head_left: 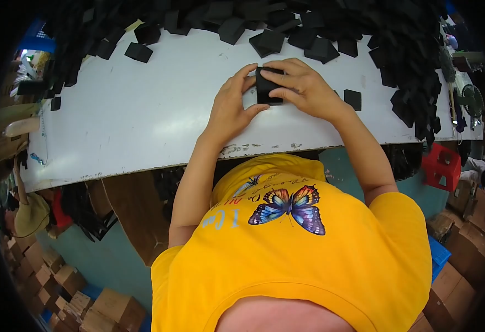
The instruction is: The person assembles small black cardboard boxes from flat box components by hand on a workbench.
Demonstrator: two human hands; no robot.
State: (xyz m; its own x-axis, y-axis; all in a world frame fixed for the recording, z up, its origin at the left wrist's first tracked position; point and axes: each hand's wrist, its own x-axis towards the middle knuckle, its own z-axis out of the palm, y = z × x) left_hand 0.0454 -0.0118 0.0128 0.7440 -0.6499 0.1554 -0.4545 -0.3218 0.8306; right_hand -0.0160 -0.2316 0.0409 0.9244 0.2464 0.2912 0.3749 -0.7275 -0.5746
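Note:
A small black box (263, 91) stands on the white table in front of me, between both hands. My left hand (231, 105) curves around its left side, with the fingertips at the far corner and the thumb by the near edge; a gap shows between palm and box. My right hand (306, 91) grips the box from the right, its fingers across the top and its thumb on the near part. The box's right side is hidden under those fingers. A single black box (352, 99) lies just right of my right wrist.
A large heap of black boxes (314, 33) fills the table's far side and runs down its right. One loose box (138, 52) lies at the far left. The white table (115, 122) ends close to my body. Cardboard boxes (112, 310) and a red stool (441, 167) stand below.

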